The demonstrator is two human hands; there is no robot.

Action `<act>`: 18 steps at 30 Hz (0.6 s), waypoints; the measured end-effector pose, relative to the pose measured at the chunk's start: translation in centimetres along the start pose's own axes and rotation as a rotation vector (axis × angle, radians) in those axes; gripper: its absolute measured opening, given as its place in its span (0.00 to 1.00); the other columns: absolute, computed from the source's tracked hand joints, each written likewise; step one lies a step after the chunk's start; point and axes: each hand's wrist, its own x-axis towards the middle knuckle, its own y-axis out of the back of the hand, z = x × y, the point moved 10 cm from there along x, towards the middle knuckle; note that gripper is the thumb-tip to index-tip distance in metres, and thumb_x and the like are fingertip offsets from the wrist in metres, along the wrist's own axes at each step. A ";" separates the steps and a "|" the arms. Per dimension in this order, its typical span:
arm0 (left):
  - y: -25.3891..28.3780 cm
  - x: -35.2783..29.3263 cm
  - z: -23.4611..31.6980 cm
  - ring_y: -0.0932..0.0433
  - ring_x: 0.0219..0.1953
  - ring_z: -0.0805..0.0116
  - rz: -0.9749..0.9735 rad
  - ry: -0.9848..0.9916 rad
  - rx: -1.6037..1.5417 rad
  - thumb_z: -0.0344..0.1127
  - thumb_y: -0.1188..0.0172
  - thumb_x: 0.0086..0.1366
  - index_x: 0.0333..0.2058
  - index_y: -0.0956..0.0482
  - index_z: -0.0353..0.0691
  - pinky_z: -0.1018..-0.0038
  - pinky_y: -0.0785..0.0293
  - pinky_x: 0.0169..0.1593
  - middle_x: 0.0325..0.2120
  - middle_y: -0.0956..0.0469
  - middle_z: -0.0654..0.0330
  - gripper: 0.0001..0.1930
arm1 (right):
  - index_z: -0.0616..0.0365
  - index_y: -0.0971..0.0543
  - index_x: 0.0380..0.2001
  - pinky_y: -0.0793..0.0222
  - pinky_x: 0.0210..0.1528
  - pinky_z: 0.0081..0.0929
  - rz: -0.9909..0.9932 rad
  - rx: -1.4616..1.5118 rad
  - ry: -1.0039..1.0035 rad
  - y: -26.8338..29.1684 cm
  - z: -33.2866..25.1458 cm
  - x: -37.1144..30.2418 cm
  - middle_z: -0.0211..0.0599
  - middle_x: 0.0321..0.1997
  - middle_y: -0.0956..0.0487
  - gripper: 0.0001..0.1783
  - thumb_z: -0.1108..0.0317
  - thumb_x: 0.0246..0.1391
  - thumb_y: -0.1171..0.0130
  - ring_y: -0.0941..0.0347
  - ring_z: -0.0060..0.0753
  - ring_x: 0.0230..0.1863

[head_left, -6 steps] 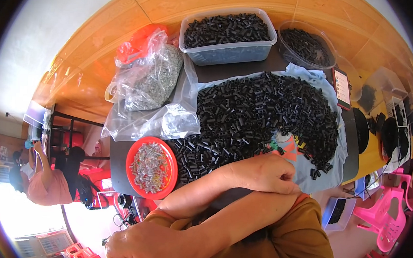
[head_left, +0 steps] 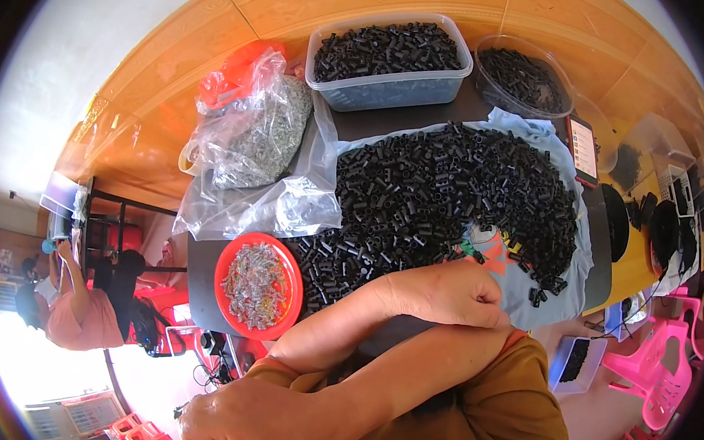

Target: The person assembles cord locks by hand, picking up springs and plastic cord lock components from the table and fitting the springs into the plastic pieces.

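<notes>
My forearms lie crossed in front of me at the near edge of the table. My left hand (head_left: 454, 296) reaches to the right, its fingers curled in, by my right forearm near the elbow; nothing shows in it. Beyond it spreads a large heap of short black plastic tubes (head_left: 419, 184) on a light blue cloth (head_left: 544, 308). My right hand (head_left: 235, 416) hangs at the lower left, bent downward, its fingers mostly hidden. Left of the heap, a red round plate (head_left: 222, 281) holds many small clear pieces (head_left: 255, 287).
At the back stand a rectangular tub (head_left: 388, 97) and a round clear tub (head_left: 568, 92), both with black pieces. A clear plastic bag (head_left: 260, 134) of small greyish pieces lies back left. A phone (head_left: 584, 149) stands at right, near pink chairs (head_left: 661, 372). Another person (head_left: 84, 316) is at far left.
</notes>
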 end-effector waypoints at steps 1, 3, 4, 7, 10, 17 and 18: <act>-0.1 0.0 -0.1 0.32 0.21 0.77 0.000 0.000 0.000 0.44 0.43 0.63 0.23 0.25 0.33 0.74 0.37 0.25 0.16 0.29 0.61 0.18 | 0.60 0.22 0.24 0.33 0.29 0.36 0.001 -0.011 0.010 0.0 0.0 0.0 0.44 0.24 0.22 0.08 0.66 0.43 0.42 0.25 0.44 0.27; 0.6 -0.2 0.6 0.28 0.24 0.75 0.113 -0.084 -0.034 0.43 0.45 0.64 0.27 0.23 0.34 0.74 0.34 0.28 0.19 0.27 0.60 0.16 | 0.60 0.22 0.24 0.33 0.29 0.36 0.001 -0.021 0.020 0.1 -0.1 0.0 0.44 0.23 0.22 0.08 0.66 0.43 0.42 0.25 0.43 0.26; 0.7 -0.2 0.5 0.28 0.24 0.75 0.114 -0.084 -0.034 0.43 0.45 0.64 0.27 0.23 0.34 0.74 0.34 0.28 0.19 0.27 0.60 0.16 | 0.60 0.22 0.24 0.33 0.28 0.36 0.002 -0.028 0.011 0.2 -0.1 0.0 0.43 0.23 0.23 0.08 0.66 0.43 0.42 0.25 0.43 0.26; 0.8 -0.2 0.8 0.25 0.29 0.69 0.132 -0.131 -0.025 0.42 0.47 0.64 0.31 0.21 0.34 0.73 0.31 0.35 0.23 0.24 0.57 0.15 | 0.59 0.22 0.24 0.34 0.27 0.35 0.012 -0.026 0.002 0.4 0.0 0.0 0.43 0.23 0.23 0.08 0.66 0.43 0.42 0.25 0.42 0.25; 0.2 0.3 0.2 0.25 0.34 0.63 0.114 -0.128 0.013 0.42 0.48 0.65 0.33 0.21 0.35 0.71 0.32 0.41 0.28 0.23 0.55 0.15 | 0.59 0.21 0.24 0.34 0.27 0.35 0.022 -0.017 0.010 0.5 -0.1 0.0 0.42 0.23 0.23 0.07 0.66 0.43 0.42 0.25 0.42 0.25; 0.3 0.1 -0.5 0.25 0.34 0.62 0.110 0.057 0.166 0.43 0.47 0.63 0.29 0.23 0.35 0.69 0.32 0.39 0.28 0.24 0.53 0.15 | 0.59 0.22 0.24 0.33 0.28 0.35 0.039 -0.002 0.039 0.5 -0.2 0.0 0.42 0.23 0.23 0.07 0.67 0.42 0.42 0.26 0.42 0.25; 0.2 0.0 -0.8 0.25 0.34 0.62 0.073 0.116 0.200 0.44 0.46 0.62 0.29 0.24 0.35 0.68 0.33 0.38 0.27 0.24 0.53 0.15 | 0.59 0.22 0.24 0.33 0.28 0.35 0.039 -0.003 0.039 0.4 -0.2 0.0 0.42 0.23 0.23 0.07 0.67 0.42 0.42 0.26 0.42 0.25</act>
